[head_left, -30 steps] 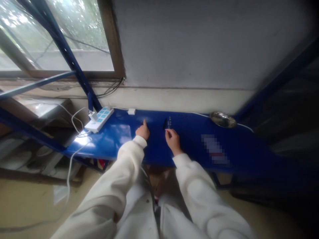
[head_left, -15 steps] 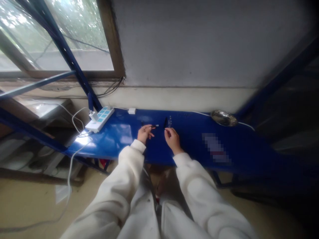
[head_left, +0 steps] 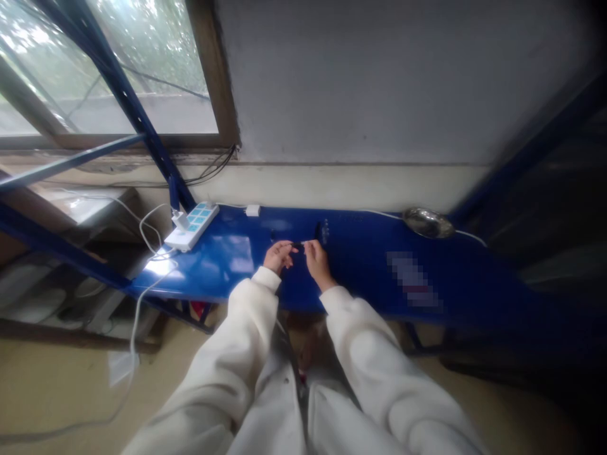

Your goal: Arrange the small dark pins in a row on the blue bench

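Between my fingertips, just above the blue table [head_left: 360,272], is a small dark stick-shaped piece [head_left: 298,245], too small to name more exactly. My left hand [head_left: 279,256] pinches its left end, with the other fingers curled loosely. The thumb and forefinger of my right hand [head_left: 317,260] close at its right end; any tiny part within that pinch is hidden. Right behind my right hand a black stick-like item [head_left: 317,229] lies on the table. Beside it sit several small clear pieces [head_left: 325,230].
A white power strip [head_left: 193,227] with a plug and cables lies at the table's left end. A white charger [head_left: 253,210] stands by the back edge. At the back right is a shiny metal dish [head_left: 427,223]. Blue frame posts [head_left: 137,120] rise at both sides.
My right hand has moved left from beside the black stick-like item, and its fingertips now meet the dark piece in my left hand. My left hand has barely moved.
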The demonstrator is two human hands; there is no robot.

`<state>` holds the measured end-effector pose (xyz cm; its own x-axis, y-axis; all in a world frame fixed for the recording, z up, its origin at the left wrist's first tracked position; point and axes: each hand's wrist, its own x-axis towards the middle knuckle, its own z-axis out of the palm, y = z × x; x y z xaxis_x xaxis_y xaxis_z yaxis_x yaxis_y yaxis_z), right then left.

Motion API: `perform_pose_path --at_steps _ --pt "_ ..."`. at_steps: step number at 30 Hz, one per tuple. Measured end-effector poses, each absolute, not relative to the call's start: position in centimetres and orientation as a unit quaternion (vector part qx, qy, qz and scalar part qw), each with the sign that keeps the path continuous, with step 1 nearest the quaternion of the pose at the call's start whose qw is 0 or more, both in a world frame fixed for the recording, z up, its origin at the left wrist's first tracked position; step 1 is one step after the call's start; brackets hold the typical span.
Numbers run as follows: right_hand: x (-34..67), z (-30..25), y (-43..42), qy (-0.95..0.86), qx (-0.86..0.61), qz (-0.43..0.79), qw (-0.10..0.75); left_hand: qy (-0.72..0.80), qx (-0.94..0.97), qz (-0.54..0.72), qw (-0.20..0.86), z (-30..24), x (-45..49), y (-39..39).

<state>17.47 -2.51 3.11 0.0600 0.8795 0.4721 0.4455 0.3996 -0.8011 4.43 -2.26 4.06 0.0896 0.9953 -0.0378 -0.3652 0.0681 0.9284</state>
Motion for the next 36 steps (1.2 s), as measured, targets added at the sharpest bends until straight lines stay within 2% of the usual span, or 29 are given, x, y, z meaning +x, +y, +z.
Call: perform_pose_path --at_steps 22,36 --pt "17.6 2.5 -2.4 -0.675 -0.519 0.125 0.509 0.423 0.441 0.534 0.584 3.1 4.6 -1.9" --pt "17.5 2.4 -2.3 -0.685 -0.52 0.113 0.497 0.457 0.506 0.494 0.54 2.7 5.1 -2.1"
